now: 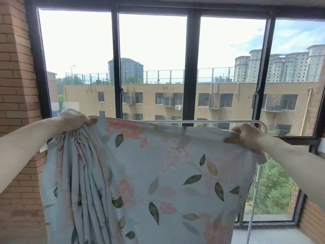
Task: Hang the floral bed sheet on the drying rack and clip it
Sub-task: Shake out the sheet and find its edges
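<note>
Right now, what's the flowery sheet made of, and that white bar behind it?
The floral bed sheet looks like thin woven cloth, maybe cotton: matte, and it hangs in soft folds under the left hand. The drying rack bar looks like white-painted metal tube: smooth, slightly shiny, bent at the corner.

1 head-worn view looks forward, roughly level, close behind the left hand point(74, 120) and right hand point(246, 135) at arm's length; the window point(191, 67) stands just beyond them, filling the upper frame.
</note>
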The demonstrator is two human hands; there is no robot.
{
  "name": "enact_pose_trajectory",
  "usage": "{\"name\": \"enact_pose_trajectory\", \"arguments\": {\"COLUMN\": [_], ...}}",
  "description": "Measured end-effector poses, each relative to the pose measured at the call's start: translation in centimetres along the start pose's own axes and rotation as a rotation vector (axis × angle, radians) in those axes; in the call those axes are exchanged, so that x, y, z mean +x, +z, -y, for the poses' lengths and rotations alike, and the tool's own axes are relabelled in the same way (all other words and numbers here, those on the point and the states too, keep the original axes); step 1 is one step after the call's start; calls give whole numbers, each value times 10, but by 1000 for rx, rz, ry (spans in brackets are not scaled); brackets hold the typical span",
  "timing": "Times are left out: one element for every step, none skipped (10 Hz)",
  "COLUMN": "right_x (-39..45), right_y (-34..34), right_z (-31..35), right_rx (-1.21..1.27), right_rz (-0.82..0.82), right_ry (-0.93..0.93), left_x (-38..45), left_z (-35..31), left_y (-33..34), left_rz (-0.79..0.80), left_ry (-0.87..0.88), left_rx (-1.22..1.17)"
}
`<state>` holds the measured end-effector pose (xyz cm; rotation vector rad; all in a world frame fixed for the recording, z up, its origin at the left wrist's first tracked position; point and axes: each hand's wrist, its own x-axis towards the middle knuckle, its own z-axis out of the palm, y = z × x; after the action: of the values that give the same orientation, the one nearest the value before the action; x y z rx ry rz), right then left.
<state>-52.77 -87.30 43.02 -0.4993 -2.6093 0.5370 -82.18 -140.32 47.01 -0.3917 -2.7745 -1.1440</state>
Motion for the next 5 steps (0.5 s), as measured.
{"name": "enact_pose_trajectory", "arguments": {"right_x": [3, -2, 7, 21, 38], "right_y": [8, 17, 12, -14, -23], "right_z": [-20, -22, -20, 4, 24], "right_rx": [-260, -425, -449, -74, 283], "right_rz": [85, 51, -49, -444, -907], "right_ry": [53, 174, 276, 281, 66], "left_x": [26, -12, -20, -22, -18], "left_z": [7, -28, -44, -48, -40], "left_y": [1, 3, 7, 2, -7], "left_rz": [-18, -48, -78, -110, -112], "left_ry": [2, 38, 78, 84, 55], "left_rx": [-6, -20, -18, 19, 63]}}
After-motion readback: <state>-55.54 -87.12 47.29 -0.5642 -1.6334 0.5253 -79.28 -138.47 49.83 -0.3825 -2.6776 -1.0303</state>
